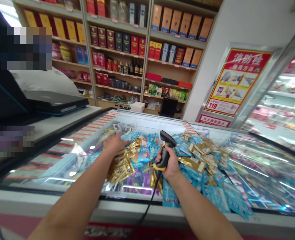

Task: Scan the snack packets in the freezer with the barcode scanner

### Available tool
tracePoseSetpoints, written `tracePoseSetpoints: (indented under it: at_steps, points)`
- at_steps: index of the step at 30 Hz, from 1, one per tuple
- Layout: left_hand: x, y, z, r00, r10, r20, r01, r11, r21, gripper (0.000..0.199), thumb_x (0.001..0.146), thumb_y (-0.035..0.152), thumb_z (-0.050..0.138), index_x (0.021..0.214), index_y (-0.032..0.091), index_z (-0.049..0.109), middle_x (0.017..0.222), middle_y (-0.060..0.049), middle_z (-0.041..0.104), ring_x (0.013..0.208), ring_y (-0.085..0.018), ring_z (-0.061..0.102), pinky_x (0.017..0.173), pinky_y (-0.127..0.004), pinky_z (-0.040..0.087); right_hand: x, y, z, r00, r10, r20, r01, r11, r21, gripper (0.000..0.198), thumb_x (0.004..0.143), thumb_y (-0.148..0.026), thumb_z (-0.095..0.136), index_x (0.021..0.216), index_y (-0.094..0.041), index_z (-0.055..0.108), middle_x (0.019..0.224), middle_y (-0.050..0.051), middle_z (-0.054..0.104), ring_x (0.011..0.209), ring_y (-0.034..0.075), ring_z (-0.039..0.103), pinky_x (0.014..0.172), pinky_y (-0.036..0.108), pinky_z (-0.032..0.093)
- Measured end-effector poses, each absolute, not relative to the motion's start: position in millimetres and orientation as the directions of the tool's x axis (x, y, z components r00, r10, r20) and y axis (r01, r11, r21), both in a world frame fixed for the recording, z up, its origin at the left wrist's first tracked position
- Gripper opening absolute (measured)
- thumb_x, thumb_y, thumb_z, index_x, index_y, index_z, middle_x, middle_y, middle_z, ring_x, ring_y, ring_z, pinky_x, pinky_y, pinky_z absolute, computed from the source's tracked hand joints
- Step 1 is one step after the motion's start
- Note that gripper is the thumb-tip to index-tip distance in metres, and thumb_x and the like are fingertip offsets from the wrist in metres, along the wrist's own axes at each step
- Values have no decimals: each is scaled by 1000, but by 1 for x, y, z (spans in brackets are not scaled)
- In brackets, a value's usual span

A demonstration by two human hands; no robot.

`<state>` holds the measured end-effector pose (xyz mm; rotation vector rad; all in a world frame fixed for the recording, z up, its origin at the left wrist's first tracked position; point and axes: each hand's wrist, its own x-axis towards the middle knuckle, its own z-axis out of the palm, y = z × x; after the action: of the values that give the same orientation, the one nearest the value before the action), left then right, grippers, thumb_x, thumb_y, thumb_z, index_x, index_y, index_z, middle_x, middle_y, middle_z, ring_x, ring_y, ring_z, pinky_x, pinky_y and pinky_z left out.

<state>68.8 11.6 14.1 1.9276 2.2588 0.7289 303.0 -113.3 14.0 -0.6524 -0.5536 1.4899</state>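
Observation:
My right hand (pixel 171 163) grips a black-and-yellow barcode scanner (pixel 165 154) by its handle, its head tilted up and a cable running down toward me. Stretched forward over the glass-topped freezer, my left hand (pixel 114 144) is slightly blurred, with its thumb out to the right and nothing visible in it. It is nearest to blue packets (pixel 132 135) and gold packets (pixel 122 166). Under and right of the scanner lies a heap of more blue packets (pixel 216 196) and gold-brown packets (pixel 206 148). Some purple packets (pixel 140 180) show below the gold ones.
Black equipment (pixel 55 100) stands on a counter at the left, near a partly pixelated area. Shelves (pixel 117 50) of boxes and bottles line the back. A red fire-hydrant sign (pixel 237 80) hangs on the pillar. Another glass-covered freezer section (pixel 269 170) extends right.

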Motion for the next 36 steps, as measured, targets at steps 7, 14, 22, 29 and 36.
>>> tracePoseSetpoints:
  at_steps: [7, 14, 22, 29, 36]
  points:
    - [89, 17, 22, -22, 916, 400, 880, -172, 443, 70, 63, 32, 70, 126, 13, 49, 124, -22, 49, 108, -35, 53, 88, -44, 41, 301, -115, 18, 12, 997, -73, -737, -41, -674, 24, 69, -41, 60, 67, -18, 54, 51, -3, 53, 42, 9, 46, 42, 21, 37]
    - [102, -6, 46, -208, 887, 413, 362, -323, 875, 68, 56, 29, 75, 120, 18, 55, 96, -7, 63, 80, -19, 60, 74, -32, 48, 300, -114, 17, 15, 1000, -4, -738, 8, -675, 23, 69, -40, 61, 69, -18, 56, 52, -3, 55, 40, 9, 46, 40, 22, 36]
    - [119, -107, 17, -260, 951, 165, -66, -188, 980, 39, 65, 44, 68, 93, 19, 57, 80, -1, 65, 61, -12, 58, 51, -21, 43, 306, -111, 13, -62, 997, 49, -676, -5, -737, 29, 69, -44, 61, 67, -16, 56, 50, -1, 57, 41, 11, 50, 41, 22, 37]
    - [125, -141, -20, -211, 940, 267, 151, -239, 959, 42, 72, 44, 58, 108, 23, 52, 52, 9, 45, 42, -11, 46, 45, -22, 38, 304, -136, 18, -22, 993, 112, -662, 69, -746, 28, 70, -45, 62, 72, -17, 57, 57, -1, 61, 43, 11, 53, 40, 21, 39]
    - [127, -141, -13, -104, 899, 425, 335, -370, 866, 22, 76, 36, 54, 89, 23, 65, 87, -6, 66, 89, -24, 60, 81, -36, 45, 311, -212, 4, -115, 984, 138, -380, 84, -921, 31, 75, -44, 61, 69, -14, 58, 47, 1, 59, 35, 11, 50, 36, 21, 38]
